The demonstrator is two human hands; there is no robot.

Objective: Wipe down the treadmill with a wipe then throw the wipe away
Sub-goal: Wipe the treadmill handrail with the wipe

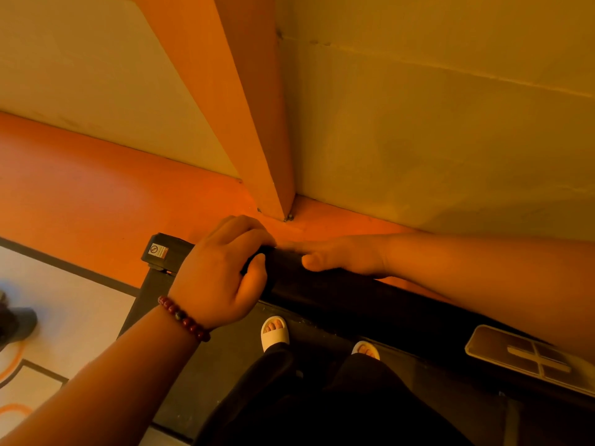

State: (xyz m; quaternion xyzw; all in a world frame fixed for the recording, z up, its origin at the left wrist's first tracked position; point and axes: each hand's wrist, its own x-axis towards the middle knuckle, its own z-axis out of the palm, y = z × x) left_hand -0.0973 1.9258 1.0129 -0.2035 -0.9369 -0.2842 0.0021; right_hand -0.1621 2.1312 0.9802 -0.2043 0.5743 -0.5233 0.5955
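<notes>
Black matte treadmill handrail (pixel 338 294), left hand (pixel 219 275) curled round it, right hand (pixel 344 255) flat, fingers straight along it

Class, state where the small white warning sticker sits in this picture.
Head view, left of centre: the small white warning sticker sits on the black end block of the treadmill handrail, just left of the left hand.

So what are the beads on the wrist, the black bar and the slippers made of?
The bracelet: round dark-red beads, polished, with small glints. They could be wood or stone; it's hard to tell.
The black bar: matte with no shine, likely foam or rubber padding over a rail, though that's a guess.
The slippers: white, smooth and thick with a one-piece look, probably soft moulded foam or rubber.
</notes>
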